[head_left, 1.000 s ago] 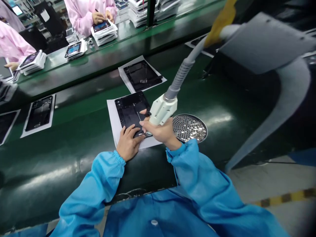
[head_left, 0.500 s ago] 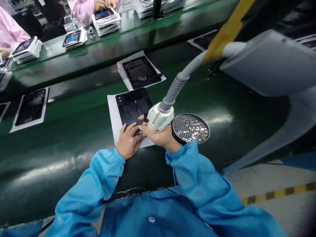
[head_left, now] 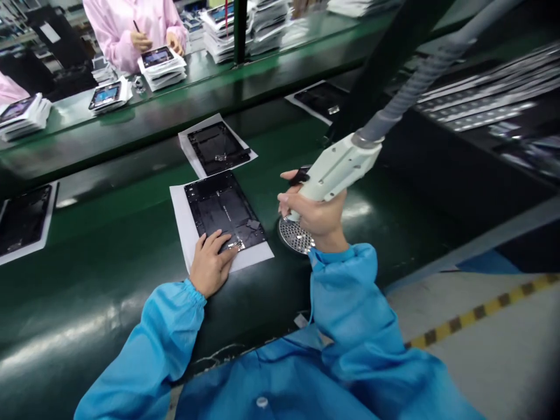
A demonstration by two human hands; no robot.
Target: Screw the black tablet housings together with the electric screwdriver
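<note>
My left hand [head_left: 212, 263] rests with its fingers stretched over the lower left edge of a black tablet housing [head_left: 225, 213]. The housing lies on a white sheet [head_left: 251, 258]. My right hand [head_left: 318, 214] is wrapped round a pale hand tool [head_left: 339, 169] with a black lever and a grey ribbed hose [head_left: 394, 111] at its upper end. This hand is over a round perforated dish [head_left: 291, 234], which it partly covers. The tool's lower tip is mostly hidden by my fingers, so its exact kind does not show.
Another tablet housing [head_left: 214, 146] on paper lies just behind, with more at the left [head_left: 26, 216] and the back right [head_left: 324, 99]. A dark post [head_left: 385, 64] slants beside the hose. Across the line, a person in pink [head_left: 135, 29] works at a paper stack [head_left: 164, 73].
My right hand has lifted the tool off the housing and moved right, over the dish. My left hand stays on the housing. The view has shifted, and the lower housing now shows more fully.
</note>
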